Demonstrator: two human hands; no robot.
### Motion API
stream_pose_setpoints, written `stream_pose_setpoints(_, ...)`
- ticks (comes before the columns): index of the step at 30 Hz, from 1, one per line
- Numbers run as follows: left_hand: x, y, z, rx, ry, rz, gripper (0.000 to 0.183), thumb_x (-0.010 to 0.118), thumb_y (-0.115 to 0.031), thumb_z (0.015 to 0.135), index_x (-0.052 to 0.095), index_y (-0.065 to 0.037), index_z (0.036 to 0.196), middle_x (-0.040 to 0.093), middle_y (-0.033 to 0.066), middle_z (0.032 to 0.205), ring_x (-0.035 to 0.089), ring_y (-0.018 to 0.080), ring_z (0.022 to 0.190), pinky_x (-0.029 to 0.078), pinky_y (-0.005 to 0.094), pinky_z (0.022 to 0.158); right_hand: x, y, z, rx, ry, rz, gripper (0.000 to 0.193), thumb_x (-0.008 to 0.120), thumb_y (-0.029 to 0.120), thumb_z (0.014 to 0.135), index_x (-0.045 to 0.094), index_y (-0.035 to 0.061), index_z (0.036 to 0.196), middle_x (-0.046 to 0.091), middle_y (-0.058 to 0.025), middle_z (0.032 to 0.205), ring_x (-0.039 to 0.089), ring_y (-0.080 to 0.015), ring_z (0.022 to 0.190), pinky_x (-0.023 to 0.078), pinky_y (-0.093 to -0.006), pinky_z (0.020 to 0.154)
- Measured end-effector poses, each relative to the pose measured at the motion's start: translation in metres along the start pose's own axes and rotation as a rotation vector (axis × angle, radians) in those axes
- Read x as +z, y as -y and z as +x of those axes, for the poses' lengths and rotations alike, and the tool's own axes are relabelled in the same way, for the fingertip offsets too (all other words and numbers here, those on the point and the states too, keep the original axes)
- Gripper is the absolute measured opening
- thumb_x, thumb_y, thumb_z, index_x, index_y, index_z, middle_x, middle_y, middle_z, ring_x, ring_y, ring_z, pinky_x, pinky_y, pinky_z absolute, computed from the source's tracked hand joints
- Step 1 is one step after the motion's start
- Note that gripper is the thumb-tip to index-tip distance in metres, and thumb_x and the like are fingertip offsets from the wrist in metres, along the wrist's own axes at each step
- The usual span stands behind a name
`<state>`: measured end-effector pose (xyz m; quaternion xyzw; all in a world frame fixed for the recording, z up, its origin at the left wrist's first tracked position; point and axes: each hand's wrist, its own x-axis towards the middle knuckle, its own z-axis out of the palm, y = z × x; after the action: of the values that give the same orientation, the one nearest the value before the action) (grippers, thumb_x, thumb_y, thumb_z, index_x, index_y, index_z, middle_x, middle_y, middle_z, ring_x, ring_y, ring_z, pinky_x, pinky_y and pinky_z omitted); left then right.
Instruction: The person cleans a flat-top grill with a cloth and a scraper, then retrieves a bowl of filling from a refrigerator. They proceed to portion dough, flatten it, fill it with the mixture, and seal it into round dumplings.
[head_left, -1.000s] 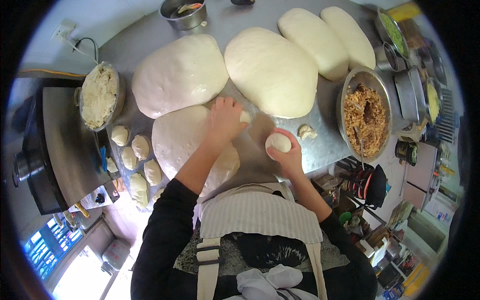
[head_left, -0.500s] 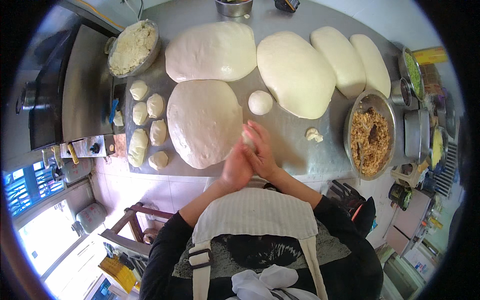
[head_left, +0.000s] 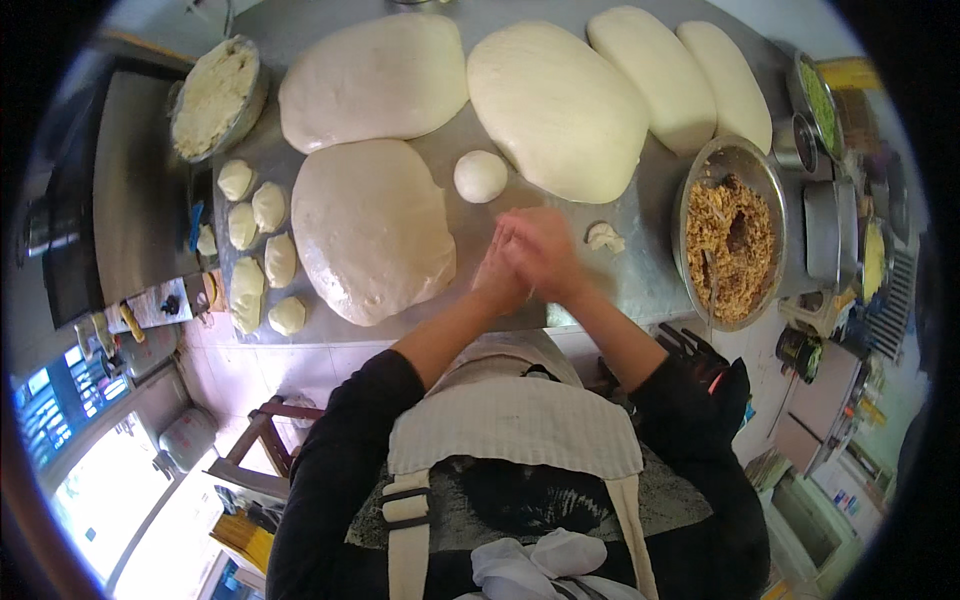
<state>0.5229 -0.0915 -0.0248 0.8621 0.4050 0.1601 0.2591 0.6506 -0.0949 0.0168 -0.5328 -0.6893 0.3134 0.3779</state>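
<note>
My left hand (head_left: pixel 500 275) and my right hand (head_left: pixel 545 248) are pressed palm to palm over the near part of the metal table, blurred by motion. Half a second ago a pale piece of dough showed between them; the closed hands now cover it. Just beyond them sits a smooth round dough ball (head_left: pixel 480 177). A small torn dough scrap (head_left: pixel 605 237) lies to their right. To their left spreads a large soft dough slab (head_left: pixel 370 230), with a second slab (head_left: pixel 375 80) touching its far edge. Another big dough mass (head_left: pixel 555 110) rests beyond the ball.
Several small dough pieces (head_left: pixel 281 261) lie along the table's left side. A bowl of crumbly pale mixture (head_left: pixel 213 95) stands far left. On the right, a metal bowl (head_left: pixel 730 157) holds brown filling (head_left: pixel 735 270) and a spoon. Two long dough loaves (head_left: pixel 650 75) lie far right.
My hands have shifted slightly right, and the right now covers more of the left. The dough between them has gone out of sight. The whole view has moved, so the table appears further left and up.
</note>
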Motion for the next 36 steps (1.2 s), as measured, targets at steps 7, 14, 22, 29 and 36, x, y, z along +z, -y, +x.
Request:
stream_pose_setpoints(7,0.013,-0.013,0.006,-0.013,0.480,0.299,0.064,0.063,-0.024,0.082,0.042,0.000,0.138,0.033,0.0208,0.148,0.029,0.0409,0.138,0.030,0.0453,0.112,0.027,-0.025,-0.007,-0.153,0.187,-0.309,0.042,0.062,0.035,0.079,0.066,0.0091,0.112,0.060,-0.0106,0.111,0.055,-0.0309,0.107,0.034,-0.0454,0.102)
stream_pose_setpoints(14,-0.026,-0.007,0.009,-0.233,0.219,-0.279,0.048,0.065,-0.024,0.081,0.056,-0.003,0.123,0.048,0.0186,0.136,0.042,0.0358,0.129,0.040,0.0441,0.102,0.008,-0.008,-0.034,0.246,-0.246,0.110,0.038,0.062,0.016,0.081,0.062,0.0055,0.118,0.060,-0.0120,0.115,0.055,-0.0317,0.110,0.038,-0.0436,0.102)
stream_pose_setpoints(22,-0.071,-0.027,-0.016,-0.118,0.321,-0.472,0.030,0.070,-0.027,0.081,0.058,-0.005,0.098,0.065,0.0138,0.087,0.066,0.0280,0.083,0.052,0.0446,0.073,-0.006,0.016,-0.112,0.407,-0.163,0.443,0.048,0.066,-0.003,0.078,0.054,0.0010,0.124,0.055,-0.0098,0.125,0.054,-0.0158,0.114,0.048,-0.0311,0.093)
stream_pose_setpoints(29,-0.098,-0.034,-0.028,-0.679,0.645,-2.028,0.043,0.052,-0.035,0.101,0.051,-0.001,0.127,0.061,0.0110,0.119,0.063,0.0236,0.107,0.052,0.0388,0.091,-0.019,0.113,-0.088,0.655,-0.405,0.346,0.027,0.077,0.008,0.077,0.067,0.0008,0.101,0.070,-0.0055,0.086,0.067,-0.0185,0.077,0.055,-0.0303,0.070)
stream_pose_setpoints(36,-0.063,-0.092,-0.015,-0.708,0.479,-1.958,0.034,0.039,-0.026,0.105,0.049,-0.004,0.129,0.057,0.0120,0.127,0.058,0.0205,0.115,0.049,0.0380,0.098,-0.060,0.120,-0.077,-0.250,-0.557,-0.594,0.033,0.070,0.017,0.079,0.066,0.0019,0.109,0.069,-0.0134,0.101,0.066,-0.0310,0.092,0.053,-0.0388,0.077)
